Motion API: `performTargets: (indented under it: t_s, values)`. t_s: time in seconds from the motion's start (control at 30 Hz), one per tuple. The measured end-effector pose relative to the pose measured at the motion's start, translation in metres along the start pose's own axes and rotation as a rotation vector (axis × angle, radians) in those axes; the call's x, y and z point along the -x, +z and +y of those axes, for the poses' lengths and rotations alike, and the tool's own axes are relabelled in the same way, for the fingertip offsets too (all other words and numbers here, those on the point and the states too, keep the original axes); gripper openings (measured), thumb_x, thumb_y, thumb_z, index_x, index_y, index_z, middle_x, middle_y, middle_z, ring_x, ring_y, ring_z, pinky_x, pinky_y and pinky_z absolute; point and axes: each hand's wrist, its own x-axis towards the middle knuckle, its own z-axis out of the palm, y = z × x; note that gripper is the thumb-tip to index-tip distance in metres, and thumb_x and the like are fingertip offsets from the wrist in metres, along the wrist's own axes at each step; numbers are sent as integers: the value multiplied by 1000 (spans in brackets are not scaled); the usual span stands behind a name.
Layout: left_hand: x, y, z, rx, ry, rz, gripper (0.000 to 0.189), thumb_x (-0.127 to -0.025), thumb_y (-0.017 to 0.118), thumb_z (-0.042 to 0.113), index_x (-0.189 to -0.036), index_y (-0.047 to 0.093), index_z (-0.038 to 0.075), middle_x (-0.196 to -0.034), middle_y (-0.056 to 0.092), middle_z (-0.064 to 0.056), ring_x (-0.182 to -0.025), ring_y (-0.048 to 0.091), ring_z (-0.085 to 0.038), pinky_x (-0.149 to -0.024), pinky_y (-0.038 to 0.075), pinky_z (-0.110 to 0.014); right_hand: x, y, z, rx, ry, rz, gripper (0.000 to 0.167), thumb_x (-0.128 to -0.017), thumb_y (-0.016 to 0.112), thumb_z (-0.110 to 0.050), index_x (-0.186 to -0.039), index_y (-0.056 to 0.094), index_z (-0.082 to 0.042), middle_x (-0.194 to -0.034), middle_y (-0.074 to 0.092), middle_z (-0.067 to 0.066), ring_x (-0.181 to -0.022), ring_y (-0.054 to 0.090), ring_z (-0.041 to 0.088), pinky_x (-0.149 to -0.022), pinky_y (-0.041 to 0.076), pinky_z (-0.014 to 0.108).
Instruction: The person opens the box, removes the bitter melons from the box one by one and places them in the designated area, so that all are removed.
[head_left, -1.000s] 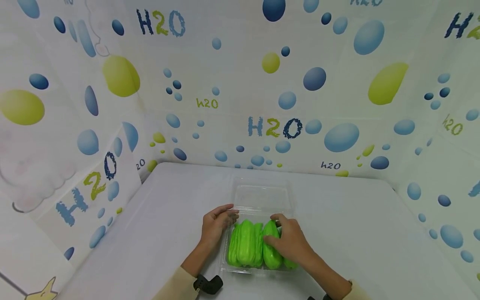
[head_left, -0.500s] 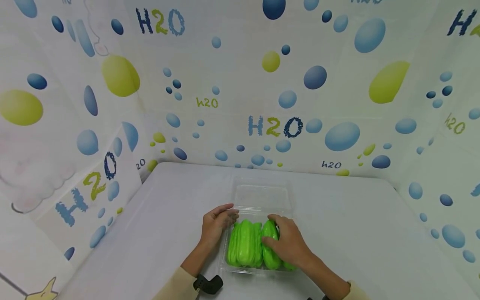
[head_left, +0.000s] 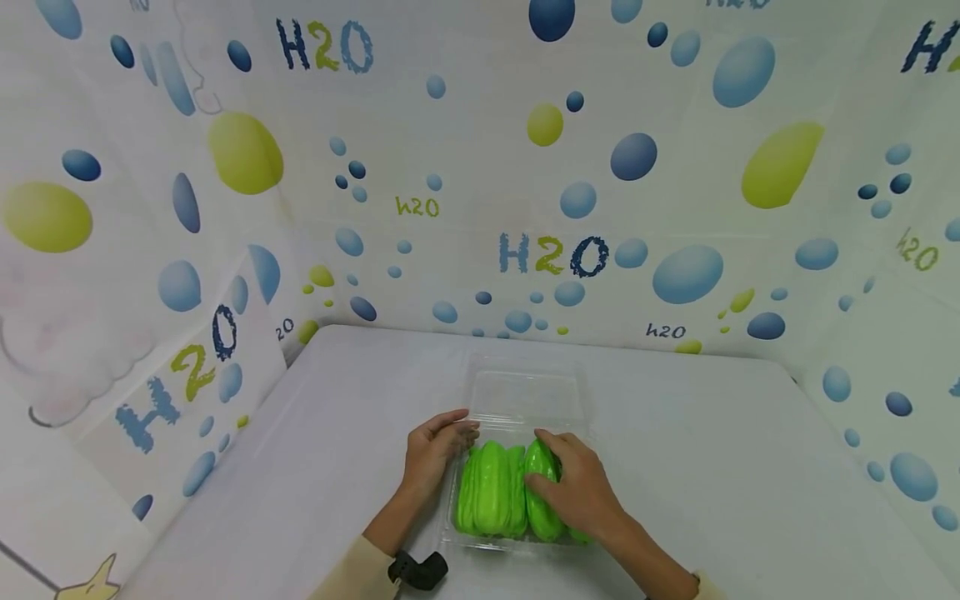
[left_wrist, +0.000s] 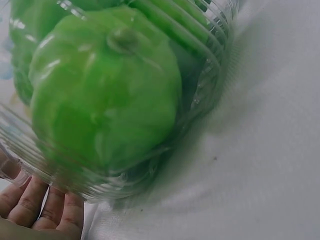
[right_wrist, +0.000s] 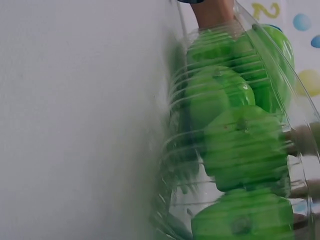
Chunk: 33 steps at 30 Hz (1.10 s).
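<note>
A clear plastic clamshell box [head_left: 504,546] lies open on the white table, its lid folded back. Several long, ridged, bright green gourds [head_left: 491,492] lie side by side in its tray. My left hand [head_left: 431,454] holds the box at its left rear corner; in the left wrist view, its bent fingers [left_wrist: 37,202] are at the box wall. My right hand [head_left: 581,483] grips one green gourd [head_left: 542,500], thumb on its left side and fingers over its far end. Another gourd [head_left: 579,535] is mostly hidden under this hand. In the right wrist view, the gourds [right_wrist: 245,145] show through the ribbed wall.
The transparent lid [head_left: 527,393] lies behind the tray. White cloth covers the table [head_left: 675,450], and a patterned curtain [head_left: 480,167] rises along its back and sides. A black strap device [head_left: 417,571] sits on my left wrist.
My right hand has shifted slightly left with the gourd it grips, toward the row of other gourds. My left hand stays at the box corner.
</note>
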Motion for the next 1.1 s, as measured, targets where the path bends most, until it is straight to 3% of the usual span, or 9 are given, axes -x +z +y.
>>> performTargets:
  t_s: [0.33,0.5,0.63,0.87,1.1]
  values:
    - [2,-1,1,-20,-10,-6,35,-96,54,0,-129,61,-11,-112,73,-23,-98,75,-24,-79,57,-24,4,2,-3,-28,0,54,60,-84,74,-19,-141,59,-4,-124,65,12,-103,63,19,-80,54,37]
    - [2,-1,1,-16,-3,-2,34,-97,55,0,-128,61,-12,-111,73,-23,-95,75,-22,-77,56,-23,4,0,-5,-114,-5,71,62,-85,73,-16,-143,56,-4,-123,64,11,-98,61,16,-80,54,34]
    - [2,-1,1,-16,-3,-6,33,-98,55,1,-128,61,-12,-112,73,-23,-95,75,-21,-76,56,-22,4,-1,-3,-193,-26,112,61,-88,71,-11,-146,53,-5,-124,61,11,-102,63,18,-82,57,33]
    - [1,-1,2,-7,1,-5,34,-97,54,-1,-128,60,-13,-112,73,-25,-97,75,-24,-78,57,-24,2,-3,0,-233,-45,169,66,-90,70,-10,-151,46,-8,-131,57,12,-109,60,23,-82,57,30]
    - [2,-1,2,-17,0,-11,34,-98,54,0,-129,60,-13,-113,72,-24,-100,74,-26,-80,57,-24,1,-7,2,-228,10,186,70,-92,71,-15,-155,39,-6,-141,55,12,-118,61,30,-83,57,34]
